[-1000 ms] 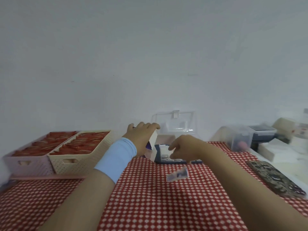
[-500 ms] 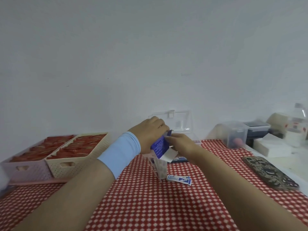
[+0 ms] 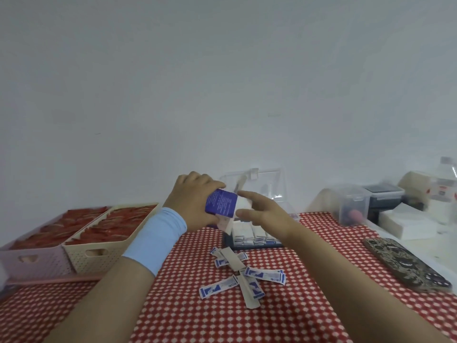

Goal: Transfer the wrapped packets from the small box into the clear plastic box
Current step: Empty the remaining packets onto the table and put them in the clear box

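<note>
Left hand (image 3: 193, 201) grips small blue-and-white cardboard box (image 3: 222, 206), tipped above clear plastic box (image 3: 269, 184) at the far edge of the table (image 3: 247, 325); right hand (image 3: 264, 214) spread, empty, beside it; white-and-blue wrapped packets (image 3: 247, 278) lie spilled mid-table, so best pour squarely over the opening, right hand guarding.

1. A plain pale wall (image 3: 222, 82) fills the upper two thirds of the frame. It is evenly lit, with one small dark mark at middle left.
2. A red-and-white checked cloth (image 3: 309, 305) covers the table across the bottom.
3. A pink basket (image 3: 32, 258) and a cream basket (image 3: 103, 246) stand side by side at far left.
4. At far right a white surface (image 3: 440, 246) adjoins the cloth; a patterned phone (image 3: 405, 263) lies at the cloth's edge.
</note>
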{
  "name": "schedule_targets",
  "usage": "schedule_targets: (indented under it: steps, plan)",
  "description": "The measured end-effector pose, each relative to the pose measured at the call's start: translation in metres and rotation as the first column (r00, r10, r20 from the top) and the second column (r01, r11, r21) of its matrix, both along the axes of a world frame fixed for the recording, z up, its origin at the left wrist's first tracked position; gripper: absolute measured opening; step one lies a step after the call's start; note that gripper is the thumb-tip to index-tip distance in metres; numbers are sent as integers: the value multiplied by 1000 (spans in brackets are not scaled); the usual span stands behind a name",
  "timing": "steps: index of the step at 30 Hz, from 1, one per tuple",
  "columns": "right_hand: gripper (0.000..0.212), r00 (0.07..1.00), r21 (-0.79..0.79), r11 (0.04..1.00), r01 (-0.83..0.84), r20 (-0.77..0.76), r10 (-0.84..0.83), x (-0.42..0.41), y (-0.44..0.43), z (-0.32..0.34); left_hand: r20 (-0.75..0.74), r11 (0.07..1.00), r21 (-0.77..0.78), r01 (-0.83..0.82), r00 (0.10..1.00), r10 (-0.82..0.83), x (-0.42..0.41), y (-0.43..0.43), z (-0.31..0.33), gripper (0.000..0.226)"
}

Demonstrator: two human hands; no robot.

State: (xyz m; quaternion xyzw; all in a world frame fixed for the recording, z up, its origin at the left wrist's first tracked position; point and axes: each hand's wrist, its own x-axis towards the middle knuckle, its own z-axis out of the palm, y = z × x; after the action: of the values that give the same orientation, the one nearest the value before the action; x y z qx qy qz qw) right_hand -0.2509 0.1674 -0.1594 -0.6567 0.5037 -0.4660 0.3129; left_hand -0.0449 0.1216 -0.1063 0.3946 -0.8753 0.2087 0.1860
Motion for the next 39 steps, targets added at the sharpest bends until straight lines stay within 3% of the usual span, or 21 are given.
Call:
schedule_targets:
  steps: [3, 7, 12, 15, 20, 25, 26, 29, 33, 36, 39]
  plan:
    - [63, 994, 13, 1000, 1, 112, -2, 2, -7, 0, -200, 989, 147, -6, 979, 35, 15, -4, -12, 80]
    - [68, 995, 8, 995, 101, 18, -101, 14, -20, -6, -438, 944, 324, 62, 894, 92, 32, -8, -35, 75]
    - [44, 987, -29, 986, 163, 15, -163, 36, -36, -12, -587, 877, 450, 166, 796, 150, 50, -12, -57, 59]
    - [34, 988, -51, 987, 151, 32, -150, 53, -51, -16, -614, 871, 458, 176, 772, 167, 58, -16, -67, 53]
    - [48, 983, -109, 977, 181, 46, -177, 76, -79, -23, -688, 872, 451, 189, 696, 205, 71, -32, -79, 47]
    - [50, 969, -100, 965, 244, 71, -238, 87, -102, -32, -641, 833, 501, 236, 748, 173, 80, -44, -84, 61]
    - [49, 962, -93, 959, 269, 84, -261, 88, -106, -32, -618, 813, 534, 232, 764, 188, 80, -53, -85, 62]
    - [51, 941, -81, 938, 337, 56, -333, 91, -119, -33, -686, 701, 636, 324, 653, 320, 77, -79, -87, 52]
    - [53, 918, -2, 924, 383, 112, -380, 95, -128, -36, -662, 772, 573, 275, 710, 239, 73, -86, -92, 31]
    - [42, 912, 52, 928, 370, 170, -373, 97, -132, -38, -715, 737, 590, 330, 637, 287, 70, -93, -92, 31]
    - [30, 916, 47, 923, 383, 110, -386, 99, -135, -38, -744, 690, 633, 352, 523, 415, 67, -100, -86, 35]
